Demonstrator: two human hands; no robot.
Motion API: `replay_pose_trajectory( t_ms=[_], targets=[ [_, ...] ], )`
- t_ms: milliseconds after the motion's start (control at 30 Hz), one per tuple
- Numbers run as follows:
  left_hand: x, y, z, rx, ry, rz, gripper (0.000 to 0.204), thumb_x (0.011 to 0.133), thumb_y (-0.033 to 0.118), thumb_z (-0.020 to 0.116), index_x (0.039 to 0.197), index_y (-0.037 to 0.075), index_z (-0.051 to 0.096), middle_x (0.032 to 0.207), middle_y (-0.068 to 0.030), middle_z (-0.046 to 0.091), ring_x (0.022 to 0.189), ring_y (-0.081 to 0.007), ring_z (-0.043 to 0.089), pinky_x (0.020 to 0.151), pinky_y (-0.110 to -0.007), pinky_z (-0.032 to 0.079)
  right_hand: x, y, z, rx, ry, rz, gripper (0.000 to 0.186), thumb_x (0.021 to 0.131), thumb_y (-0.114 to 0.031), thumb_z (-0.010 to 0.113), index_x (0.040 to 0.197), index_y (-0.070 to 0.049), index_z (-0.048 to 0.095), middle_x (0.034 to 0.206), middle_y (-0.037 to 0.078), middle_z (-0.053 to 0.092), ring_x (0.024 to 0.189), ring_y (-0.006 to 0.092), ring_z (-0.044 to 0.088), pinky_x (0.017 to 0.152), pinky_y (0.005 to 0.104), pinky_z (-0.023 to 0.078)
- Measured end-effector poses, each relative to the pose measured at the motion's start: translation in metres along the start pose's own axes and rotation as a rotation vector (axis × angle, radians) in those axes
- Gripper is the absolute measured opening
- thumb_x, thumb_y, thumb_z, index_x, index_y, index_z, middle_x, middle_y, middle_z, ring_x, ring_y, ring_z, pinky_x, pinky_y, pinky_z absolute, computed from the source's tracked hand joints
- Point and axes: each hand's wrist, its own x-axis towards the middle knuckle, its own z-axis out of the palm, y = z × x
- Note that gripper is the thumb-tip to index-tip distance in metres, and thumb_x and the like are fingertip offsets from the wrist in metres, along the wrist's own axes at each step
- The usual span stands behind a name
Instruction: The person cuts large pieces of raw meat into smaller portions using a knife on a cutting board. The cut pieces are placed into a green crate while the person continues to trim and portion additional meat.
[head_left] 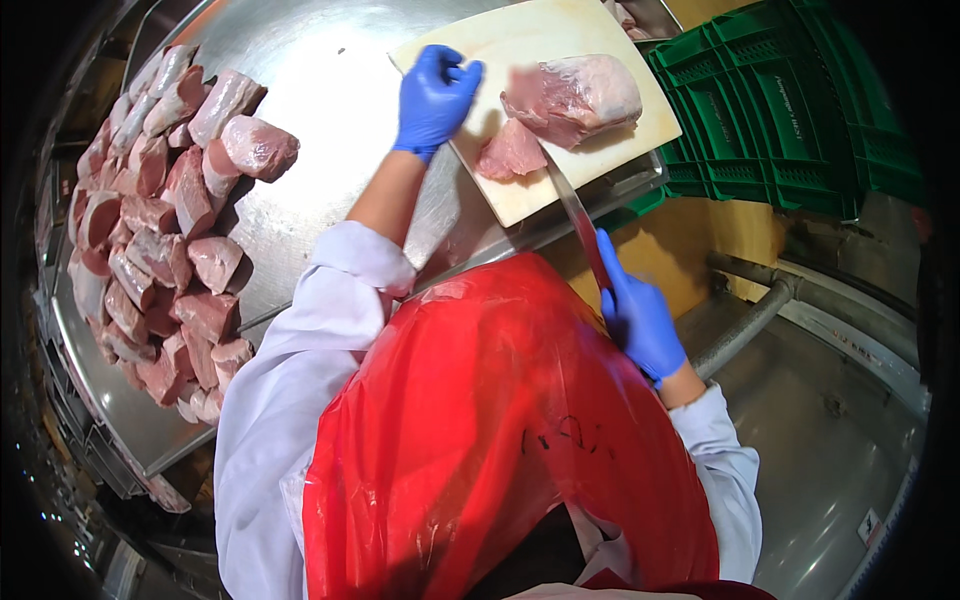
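My left hand [437, 98], in a blue glove, is over the left edge of a white cutting board [612, 155]. Its fingers are curled in, and I see nothing in them. My right hand [640, 320], also gloved in blue, grips a long knife [578, 212] with the forefinger stretched along it. The blade points up and left, its tip by the meat; the handle is hidden in the glove. A large piece of raw meat [590, 98] with pale fat lies on the board. Just left of the blade tip sits a smaller pink piece of meat [511, 152].
Many cut meat pieces [150, 250] are heaped on the left of the steel table [310, 90]. Green plastic crates [745, 120] stand right of the board. A metal pipe [745, 325] runs below them. My red apron [490, 410] reaches the table's near edge.
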Motion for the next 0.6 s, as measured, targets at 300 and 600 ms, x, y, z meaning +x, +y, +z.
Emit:
replay_pose_trajectory(
  t_ms=[300, 600],
  targets=[
    [-0.011, 0.026, 0.040, 0.674, -0.227, 0.043, 0.031, 0.076, 0.033, 0.069, 0.082, 0.003, 0.065, 0.076, -0.0183, 0.069, 0.071, -0.0379, 0.067, 0.068, -0.044, 0.054, 0.062, -0.023, -0.049, 0.376, 0.414, 0.067, 0.075, 0.090, -0.007, 0.056, 0.159, -0.015, 0.028, 0.066, 0.016, 0.059, 0.059, 0.0259, 0.062, 0.061, 0.0365, 0.050],
    [-0.024, 0.003, 0.022, 0.542, -0.208, 0.220, 0.019, 0.077, 0.024, 0.066, 0.078, 0.005, 0.065, 0.073, -0.0164, 0.067, 0.068, -0.0366, 0.066, 0.066, -0.044, 0.053, 0.228, -0.087, -0.075, 0.070, 0.329, 0.162, 0.067, 0.090, -0.017, 0.049, 0.151, 0.004, 0.031, 0.089, 0.025, 0.070, 0.079, 0.0404, 0.069, 0.075, 0.0464, 0.054]
  ],
)
